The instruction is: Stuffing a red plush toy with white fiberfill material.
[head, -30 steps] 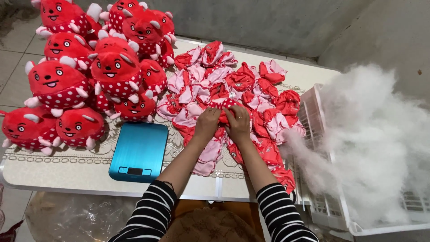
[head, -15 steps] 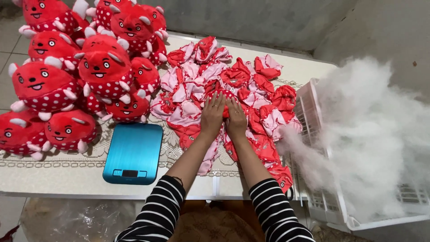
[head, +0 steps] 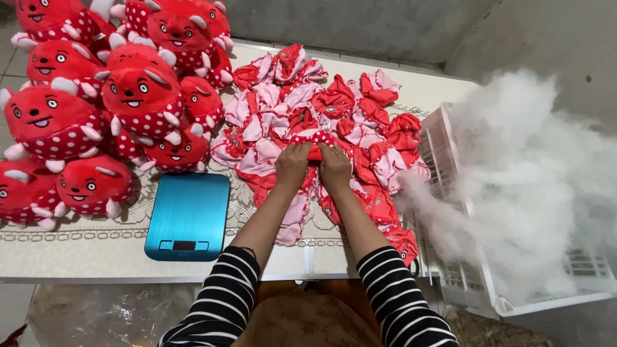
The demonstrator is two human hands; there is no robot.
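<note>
A heap of flat, unstuffed red and pink toy skins (head: 334, 122) covers the middle of the white table (head: 77, 254). My left hand (head: 292, 166) and my right hand (head: 335, 168) sit side by side on the heap, both pinching the same red spotted toy skin (head: 313, 140) at its near edge. Both forearms wear black and white striped sleeves.
Several stuffed red plush toys (head: 135, 96) with white spots are piled at the left and back left. A blue flat kitchen scale (head: 188, 215) lies in front of them. A white plastic basket (head: 450, 186) heaped with white stuffing fibre (head: 533, 186) stands at the right.
The view shifted slightly and my hands stayed on the heap, closing their fingers on one red spotted skin near its middle.
</note>
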